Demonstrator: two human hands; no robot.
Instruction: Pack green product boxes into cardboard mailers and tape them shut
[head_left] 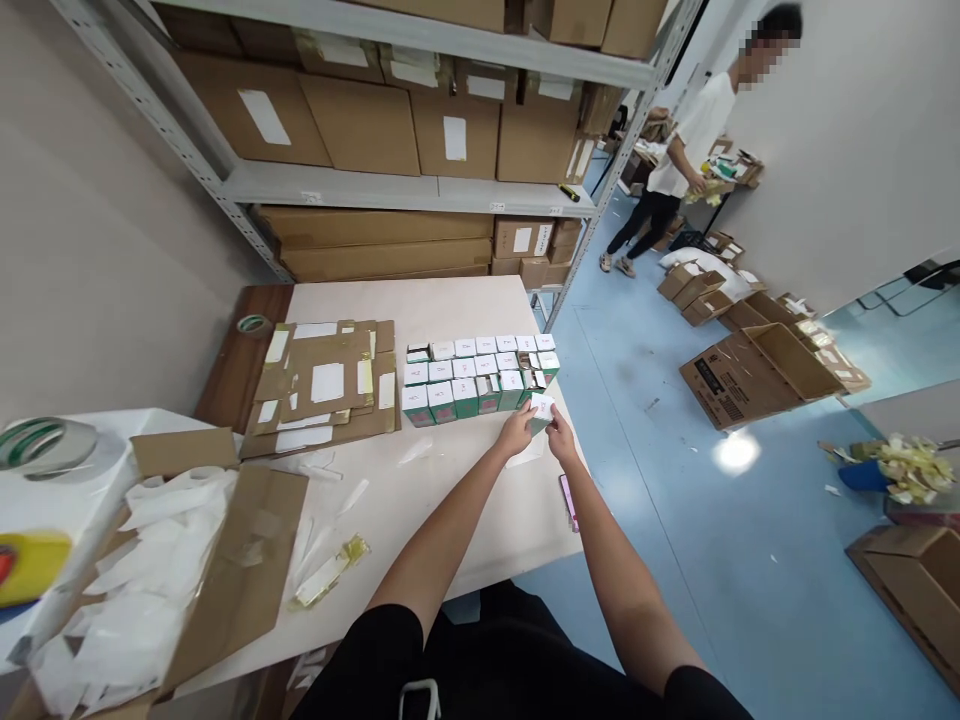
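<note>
Between my two hands is a small white and green box (541, 405), its white top facing up. My left hand (516, 430) grips its left side and my right hand (559, 436) its right side. Just beyond them stand rows of similar small boxes (464, 392) with white tops and green sides, packed close together. A few of these have open tops, among them one box (487, 390) in the front row. A phone with a pink screen (569, 502) lies by the table's right edge, beside my right forearm.
Flattened cardboard (328, 385) is stacked on the table (450, 540), left of the boxes. A carton of white packing material (172, 540) stands front left. Shelving (420, 190) holding cartons rises behind. To the right, a person (690, 150) stands near cartons (757, 370) on the blue floor.
</note>
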